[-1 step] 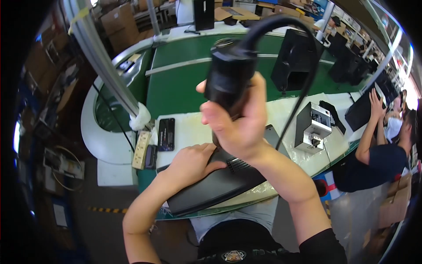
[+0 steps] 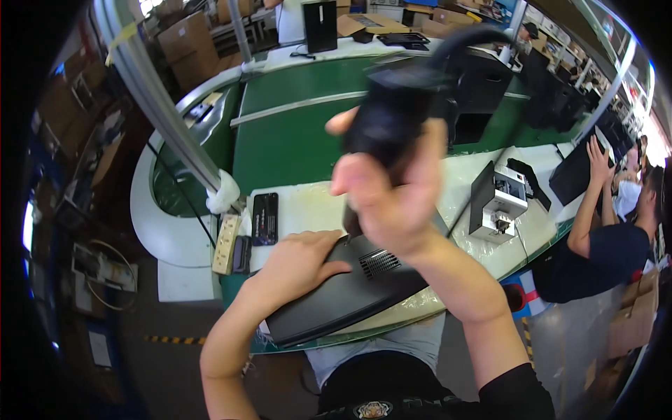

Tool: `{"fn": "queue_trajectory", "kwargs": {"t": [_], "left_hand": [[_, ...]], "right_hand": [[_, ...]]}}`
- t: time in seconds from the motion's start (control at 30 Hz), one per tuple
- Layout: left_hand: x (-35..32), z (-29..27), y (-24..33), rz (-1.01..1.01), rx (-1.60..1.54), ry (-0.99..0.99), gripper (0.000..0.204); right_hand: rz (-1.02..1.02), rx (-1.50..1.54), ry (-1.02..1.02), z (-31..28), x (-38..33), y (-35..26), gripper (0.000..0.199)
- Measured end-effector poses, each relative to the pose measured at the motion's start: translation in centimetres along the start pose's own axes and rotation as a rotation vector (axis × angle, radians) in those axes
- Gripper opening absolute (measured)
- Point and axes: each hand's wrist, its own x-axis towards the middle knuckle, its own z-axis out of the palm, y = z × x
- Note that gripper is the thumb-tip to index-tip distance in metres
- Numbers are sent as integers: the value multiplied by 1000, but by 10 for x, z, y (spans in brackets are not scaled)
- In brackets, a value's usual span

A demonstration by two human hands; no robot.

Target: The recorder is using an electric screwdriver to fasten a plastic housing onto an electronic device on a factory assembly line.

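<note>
A black corded power tool, shaped like an electric screwdriver and blurred by motion, stands upright in my right hand. My right fingers are wrapped round its body. Its lower end is partly hidden behind that hand, close to my left fingertips. My left hand lies on a dark computer-case-like housing, thumb spread away from the fingers. A vented grille shows in the housing, to the right of the left thumb.
Left of the housing lie a dark phone-like slab and a power strip. A white-and-black device stands to the right. Beyond runs a green conveyor carrying a large black case. A co-worker handles another case at right.
My right hand and the power tool have shifted a little to the right. The large black case on the conveyor appears farther right and away. My left hand stays on the housing.
</note>
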Motion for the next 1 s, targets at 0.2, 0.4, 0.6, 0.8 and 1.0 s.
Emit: {"fn": "queue_trajectory", "kwargs": {"t": [0.2, 0.4, 0.6, 0.8, 1.0], "left_hand": [[-74, 41, -99, -349, -824, 434, 61], [-181, 128, -203, -652, -1617, 629, 49], [-93, -43, -93, -598, -1536, 452, 50], [37, -105, 47, -319, -289, 191, 50], [143, -72, 119, 225, -169, -89, 60]], "right_hand": [[-194, -391, 517, -148, -18, -84, 45], [-10, -874, 794, -262, -95, -54, 28], [-12, -806, 775, -307, -123, -29, 36], [24, -830, 724, -320, -124, 0, 42], [113, -721, 721, -314, -102, -35, 37]]}}
